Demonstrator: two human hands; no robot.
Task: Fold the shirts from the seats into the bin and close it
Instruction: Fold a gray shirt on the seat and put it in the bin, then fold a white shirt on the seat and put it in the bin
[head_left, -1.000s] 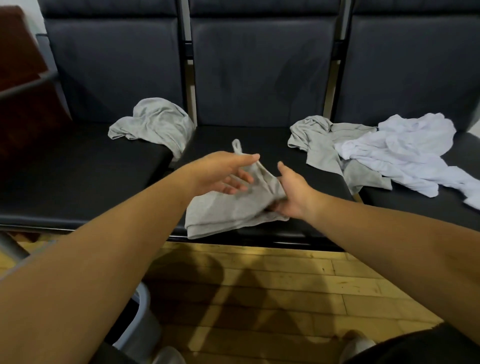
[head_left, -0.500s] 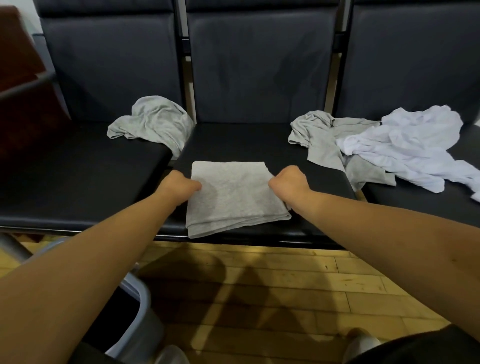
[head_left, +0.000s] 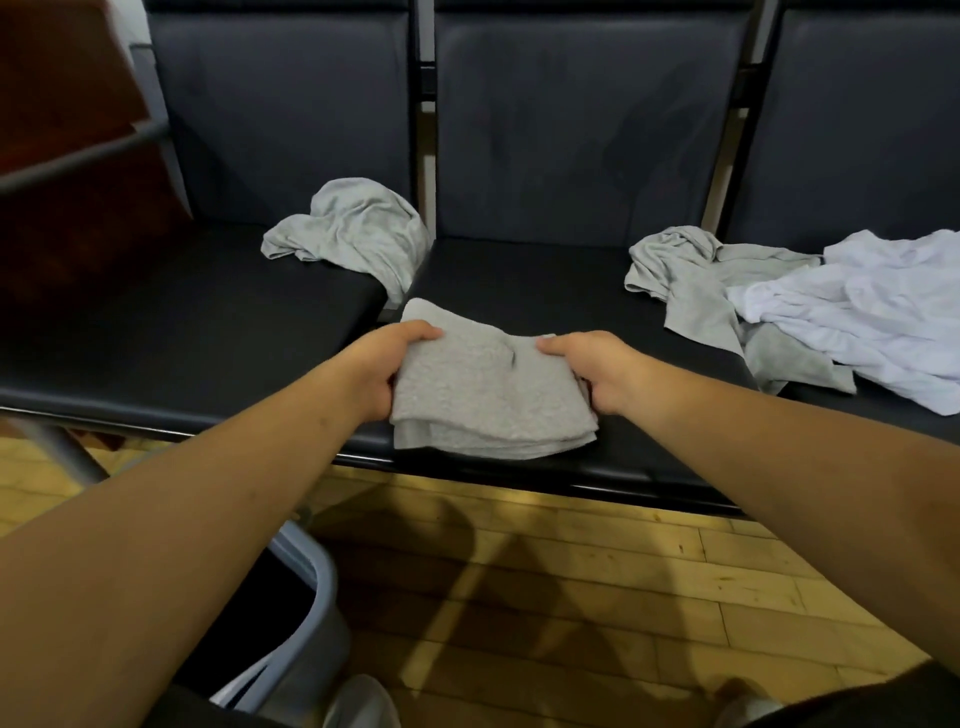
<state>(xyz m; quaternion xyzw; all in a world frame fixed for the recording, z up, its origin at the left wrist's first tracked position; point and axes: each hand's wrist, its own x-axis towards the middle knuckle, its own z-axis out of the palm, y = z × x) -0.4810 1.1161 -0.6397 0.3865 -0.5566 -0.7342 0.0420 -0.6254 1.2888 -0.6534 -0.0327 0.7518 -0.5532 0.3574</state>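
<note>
Four shirts are out on three dark seats. One grey shirt is folded into a small thick square (head_left: 488, 395) at the front edge of the middle seat (head_left: 519, 275). Two hands hold it, one on each side. The left hand (head_left: 395, 364) grips the left edge, with its fingers curled over the top. The right hand (head_left: 592, 369) grips the right edge the same way.

One crumpled grey shirt (head_left: 348, 228) sits at the back of the left seat (head_left: 182, 332), and a bit of it hangs into the gap next to the middle seat. One more grey shirt (head_left: 691, 280) lies spread across the middle and right seats. One white shirt (head_left: 872, 312) lies partly on top of it.

One bin (head_left: 306, 587) stands on the wooden floor (head_left: 571, 597), low on the left, partly hidden by the left arm. Its inside looks dark.
</note>
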